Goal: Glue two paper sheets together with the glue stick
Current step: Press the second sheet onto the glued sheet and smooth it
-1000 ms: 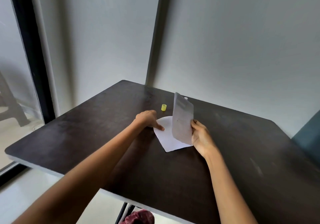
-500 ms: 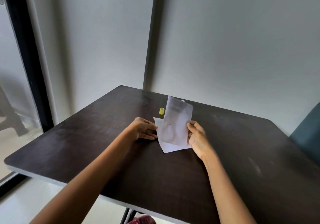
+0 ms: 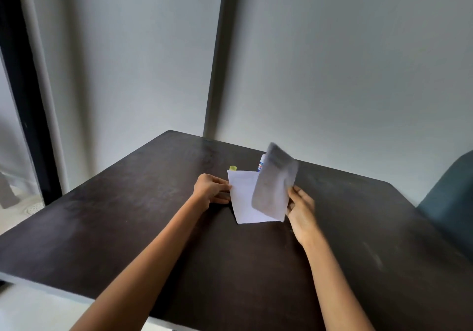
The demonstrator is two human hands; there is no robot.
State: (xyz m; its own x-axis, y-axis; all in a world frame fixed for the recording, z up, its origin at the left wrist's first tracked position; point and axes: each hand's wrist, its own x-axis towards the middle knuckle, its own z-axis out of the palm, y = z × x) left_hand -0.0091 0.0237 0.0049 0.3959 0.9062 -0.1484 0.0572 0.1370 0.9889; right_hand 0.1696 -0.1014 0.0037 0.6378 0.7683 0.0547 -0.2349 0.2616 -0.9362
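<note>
Dark table [image 3: 128, 228], flat sheet [image 3: 243, 197], lifted sheet [image 3: 275, 184] in right hand [image 3: 302, 208].

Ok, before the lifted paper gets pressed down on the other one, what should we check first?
1. Flat white paper sheet lies on the dark brown table: ok.
2. Left hand steadies that sheet's left edge: ok.
3. Right hand grips the raised, blurred grey-looking paper sheet: ok.
4. Edges lined up: not ok, the raised sheet is tilted.
5. Glue spread on the flat sheet: cannot tell.
6. White and blue glue stick and small yellow cap stand behind the papers, out of the way: ok.
</note>
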